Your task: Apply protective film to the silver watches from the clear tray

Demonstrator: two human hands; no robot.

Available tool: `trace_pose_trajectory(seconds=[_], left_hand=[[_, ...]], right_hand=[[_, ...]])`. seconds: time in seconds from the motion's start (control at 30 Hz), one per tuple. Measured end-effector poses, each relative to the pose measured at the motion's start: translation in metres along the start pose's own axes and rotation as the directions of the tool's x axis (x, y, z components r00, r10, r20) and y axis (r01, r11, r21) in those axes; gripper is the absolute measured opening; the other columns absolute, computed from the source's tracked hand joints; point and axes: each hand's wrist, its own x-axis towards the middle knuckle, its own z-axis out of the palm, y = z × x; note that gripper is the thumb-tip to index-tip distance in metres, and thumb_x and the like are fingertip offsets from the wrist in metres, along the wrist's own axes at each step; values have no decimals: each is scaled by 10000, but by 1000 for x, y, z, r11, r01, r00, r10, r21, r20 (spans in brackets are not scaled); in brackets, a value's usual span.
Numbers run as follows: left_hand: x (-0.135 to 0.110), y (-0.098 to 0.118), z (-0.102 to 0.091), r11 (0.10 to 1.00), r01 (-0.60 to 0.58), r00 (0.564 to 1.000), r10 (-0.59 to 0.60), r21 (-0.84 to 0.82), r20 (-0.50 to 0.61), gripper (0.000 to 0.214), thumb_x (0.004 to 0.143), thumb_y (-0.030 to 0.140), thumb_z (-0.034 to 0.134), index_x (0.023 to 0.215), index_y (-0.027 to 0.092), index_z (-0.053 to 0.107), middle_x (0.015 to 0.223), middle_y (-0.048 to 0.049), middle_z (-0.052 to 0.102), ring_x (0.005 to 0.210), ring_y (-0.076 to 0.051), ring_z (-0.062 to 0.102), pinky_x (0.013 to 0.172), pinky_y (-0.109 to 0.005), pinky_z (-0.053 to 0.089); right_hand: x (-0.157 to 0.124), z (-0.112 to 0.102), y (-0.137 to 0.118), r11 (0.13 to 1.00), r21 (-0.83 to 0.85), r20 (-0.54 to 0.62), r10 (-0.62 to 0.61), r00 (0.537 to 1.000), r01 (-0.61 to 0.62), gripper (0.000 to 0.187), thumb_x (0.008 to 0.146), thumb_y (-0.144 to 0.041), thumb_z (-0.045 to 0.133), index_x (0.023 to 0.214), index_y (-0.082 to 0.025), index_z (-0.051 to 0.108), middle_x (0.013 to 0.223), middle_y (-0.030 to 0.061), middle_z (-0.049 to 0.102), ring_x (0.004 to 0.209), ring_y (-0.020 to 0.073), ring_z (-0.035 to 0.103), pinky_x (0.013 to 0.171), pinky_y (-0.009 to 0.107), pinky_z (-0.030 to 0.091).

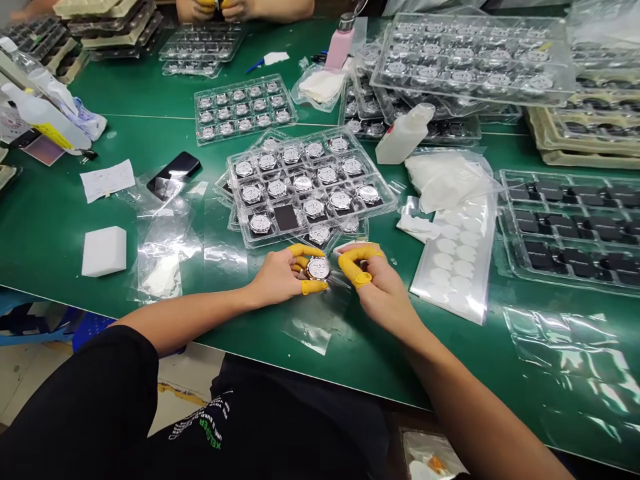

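My left hand (283,273), with yellow finger cots, is closed around a round silver watch head (319,268) held just above the green table (60,227). My right hand (373,280), also in yellow cots, pinches at a thin clear film beside the watch head's right edge. Just beyond both hands lies a clear plastic tray (310,183) filled with several watch heads, one pocket showing only black. A sheet of round white stickers (457,257) lies to the right of my right hand.
A white foam block (104,251), loose clear bags (170,247), a black phone (174,175) and a paper slip lie at left. White squeeze bottles (404,135) stand near tray stacks (475,57) behind. A tray of black pockets (570,230) sits right. Another person's hands (220,9) work opposite.
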Motion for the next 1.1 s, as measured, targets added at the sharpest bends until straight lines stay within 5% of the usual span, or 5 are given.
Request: trace_pose_trajectory(seconds=[0.17, 0.73, 1.1], left_hand=[[-1, 2, -1, 1000, 12, 1000, -12, 27, 5, 596, 610, 189, 893, 1176, 182, 707, 810, -3, 714, 614, -70, 606, 632, -223, 541], [-2, 3, -1, 990, 5, 999, 2, 144, -49, 568, 607, 265, 901, 1127, 171, 695, 800, -11, 717, 653, -108, 639, 654, -261, 565], [-1, 1, -2, 991, -7, 1000, 9, 134, -10, 536, 644, 261, 873, 1139, 176, 687, 805, 1, 698, 627, -91, 619, 634, -251, 557]], right_hand=[[-2, 11, 4, 990, 1, 172, 142, 975, -144, 266, 930, -494, 549, 896, -237, 611, 997, 83, 680, 978, 262, 595, 886, 458, 475], [-12, 27, 10, 981, -72, 1, 180, 984, -179, 251, 916, -487, 547, 876, -245, 597, 955, 70, 675, 919, 258, 583, 881, 474, 454], [-10, 26, 7, 984, -131, 15, 120, 993, -117, 263, 934, -493, 537, 879, -246, 605, 930, 70, 698, 917, 265, 611, 869, 480, 456]])
